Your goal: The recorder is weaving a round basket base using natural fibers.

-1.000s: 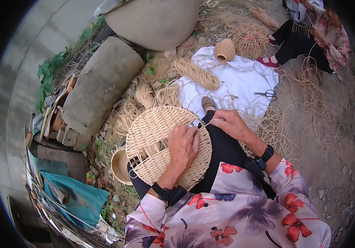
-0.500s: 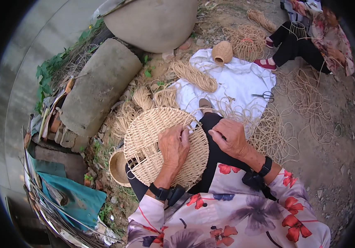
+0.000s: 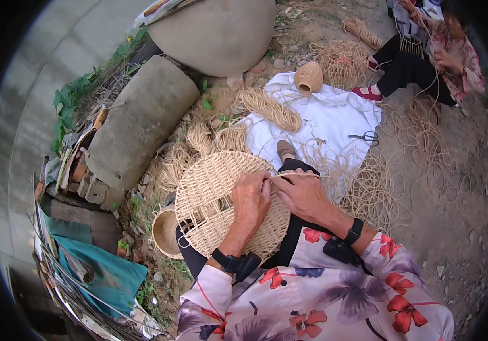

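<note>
A round, flat woven piece of pale straw-coloured cord point(image 3: 207, 181) lies across my lap, with a gap in its weave near the lower left. My left hand point(image 3: 250, 199) rests on its right half, thumb and fingers closed on the cord near the rim. Close beside it, just past the right edge, my right hand point(image 3: 302, 196) is closed on the same light cord point(image 3: 289, 174), which runs across its fingers. The fingertips of both hands almost meet. My palms and the cord's exact path between the fingers are hidden.
Ahead, a white cloth point(image 3: 335, 108) carries a small woven basket point(image 3: 309, 78), a cord hank point(image 3: 271, 109) and scissors point(image 3: 365, 137). Loose cord point(image 3: 374, 187) tangles at right. Another basket point(image 3: 166, 232) sits left, near a concrete cylinder point(image 3: 141, 122). A co-worker point(image 3: 448, 57) sits far right.
My right hand, earlier raised and apart on the right, has come left and down to meet my left hand at the rim. My left hand has shifted slightly right.
</note>
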{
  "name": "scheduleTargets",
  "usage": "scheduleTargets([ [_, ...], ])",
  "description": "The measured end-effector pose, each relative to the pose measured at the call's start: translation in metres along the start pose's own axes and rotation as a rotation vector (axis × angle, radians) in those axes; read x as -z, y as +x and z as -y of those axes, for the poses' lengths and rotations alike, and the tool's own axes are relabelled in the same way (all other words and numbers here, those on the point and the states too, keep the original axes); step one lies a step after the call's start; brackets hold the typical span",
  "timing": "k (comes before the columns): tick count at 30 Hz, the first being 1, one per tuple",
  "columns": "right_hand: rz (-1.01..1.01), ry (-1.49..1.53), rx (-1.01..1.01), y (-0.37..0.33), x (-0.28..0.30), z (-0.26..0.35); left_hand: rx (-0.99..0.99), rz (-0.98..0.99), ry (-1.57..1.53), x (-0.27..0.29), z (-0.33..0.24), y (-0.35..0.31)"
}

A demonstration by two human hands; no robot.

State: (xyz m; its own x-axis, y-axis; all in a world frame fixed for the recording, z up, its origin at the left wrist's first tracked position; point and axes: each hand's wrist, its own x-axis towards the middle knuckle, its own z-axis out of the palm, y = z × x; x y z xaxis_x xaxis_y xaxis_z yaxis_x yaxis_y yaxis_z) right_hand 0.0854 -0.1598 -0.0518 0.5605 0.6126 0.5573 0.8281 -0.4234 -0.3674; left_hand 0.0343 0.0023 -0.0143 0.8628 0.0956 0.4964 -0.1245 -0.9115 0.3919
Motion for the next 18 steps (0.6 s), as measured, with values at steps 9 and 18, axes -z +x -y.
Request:
scheduleTargets([
  [9,-0.469,0.139,-0.033,0.015,0.029,0.008,-0.014,0.028,0.077,-0.005,-0.009,-0.002],
  [18,-0.062,0.497,-0.338,-0.007,0.017,0.003,-0.071,-0.003,0.110,-0.011,-0.001,-0.004],
])
